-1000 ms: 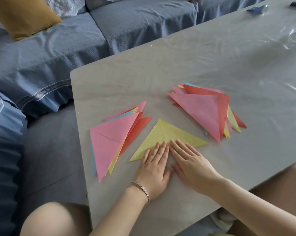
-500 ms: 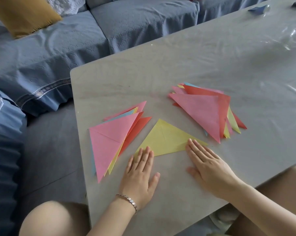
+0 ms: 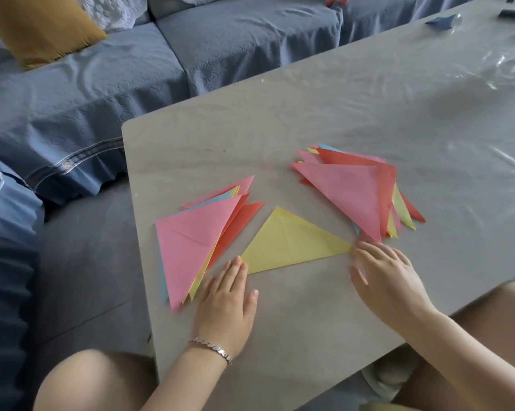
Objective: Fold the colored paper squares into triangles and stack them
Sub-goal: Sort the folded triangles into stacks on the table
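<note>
A yellow paper triangle [image 3: 292, 241] lies flat on the grey table [image 3: 309, 114] between two piles. My left hand [image 3: 225, 304] lies flat with straight fingers, its fingertips at the triangle's lower left corner. My right hand [image 3: 386, 277] is flat too, with its fingertips by the triangle's right corner. To the left sits a stack of folded triangles [image 3: 200, 235] with a pink one on top. To the right is a second pile of triangles [image 3: 357, 188], pink and red on top.
The table carries a clear, wrinkled plastic cover. A blue sofa [image 3: 132, 69] with a mustard cushion [image 3: 40, 28] runs along the far left side. My bare knees [image 3: 81, 381] are at the table's near edge. A small blue object [image 3: 441, 19] lies at the far end.
Both hands have slid apart along the yellow triangle's bottom edge, from its middle out to its two corners: left hand leftward, right hand rightward.
</note>
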Tool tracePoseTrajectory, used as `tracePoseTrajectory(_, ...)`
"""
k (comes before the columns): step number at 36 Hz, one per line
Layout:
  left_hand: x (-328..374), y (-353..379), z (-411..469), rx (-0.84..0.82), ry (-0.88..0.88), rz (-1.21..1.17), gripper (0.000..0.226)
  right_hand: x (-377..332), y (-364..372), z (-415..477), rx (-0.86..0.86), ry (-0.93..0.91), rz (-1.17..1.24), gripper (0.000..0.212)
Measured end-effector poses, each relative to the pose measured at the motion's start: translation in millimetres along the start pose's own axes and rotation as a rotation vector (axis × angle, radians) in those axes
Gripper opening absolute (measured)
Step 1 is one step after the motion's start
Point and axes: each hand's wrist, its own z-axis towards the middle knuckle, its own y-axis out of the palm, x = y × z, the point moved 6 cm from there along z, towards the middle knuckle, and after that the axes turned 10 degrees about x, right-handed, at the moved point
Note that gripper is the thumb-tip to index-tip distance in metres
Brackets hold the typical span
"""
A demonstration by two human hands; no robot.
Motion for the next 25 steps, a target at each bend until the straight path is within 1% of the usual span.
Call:
tracePoseTrajectory(1, -0.1, -3.1, 3.8, 0.017, -0.013, -0.032, 0.064, -1.7, -2.6, 5.1, 0.006, 0.033, 0.041, 0.009)
tracePoseTrajectory(3, -1.5, -9.8, 10.4, 0.104, 0.0, -0.104, 0.041, -8.8, -2.5, 15.0, -0.036, 0.065, 0.101, 0.014)
tracePoseTrajectory(6, -5.8, -22.0, 19.3, 0.185, -0.034, -0.201, 0.038, -25.1, -8.3, 36.2, -0.044, 0.063, 0.122, 0.022)
tracePoseTrajectory(8, -12.4, -30.6, 24.9, 0.258, -0.059, -0.238, 0.038, -37.8, -12.6, 52.3, -0.087, 0.059, 0.125, 0.03)
tracePoseTrajectory(10, -23.2, -35.7, 30.4, 0.286, -0.1, -0.215, 0.035, -46.5, -8.3, 65.6, -0.184, 0.071, 0.11, 0.04)
tracePoseTrajectory(12, -36.3, -36.5, 33.7, 0.309, -0.158, -0.151, 0.029, -50.1, 5.7, 71.6, -0.339, 0.125, 0.05, 0.055)
tracePoseTrajectory(15, -54.5, -33.6, 35.0, 0.236, -0.289, -0.084, 0.047, -47.0, 26.5, 67.3, -0.566, 0.217, -0.091, 0.074)
tracePoseTrajectory(17, -63.6, -30.8, 32.8, 0.173, -0.359, -0.054, 0.055, -41.1, 32.3, 63.9, -0.619, 0.28, -0.114, 0.079)
tracePoseTrajectory(19, -68.8, -28.1, 30.0, 0.143, -0.384, -0.046, 0.057, -35.3, 33.3, 61.4, -0.626, 0.336, -0.084, 0.081)
tracePoseTrajectory(22, -73.2, -24.2, 24.7, 0.115, -0.418, -0.072, 0.055, -24.6, 33.2, 55.5, -0.631, 0.423, 0.008, 0.081)
tracePoseTrajectory(23, -74.1, -22.9, 23.0, 0.114, -0.426, -0.081, 0.054, -20.7, 32.9, 53.3, -0.628, 0.441, 0.038, 0.077)
tracePoseTrajectory(25, -74.8, -21.6, 20.2, 0.122, -0.43, -0.089, 0.052, -13.7, 32.4, 49.6, -0.607, 0.424, 0.072, 0.058)
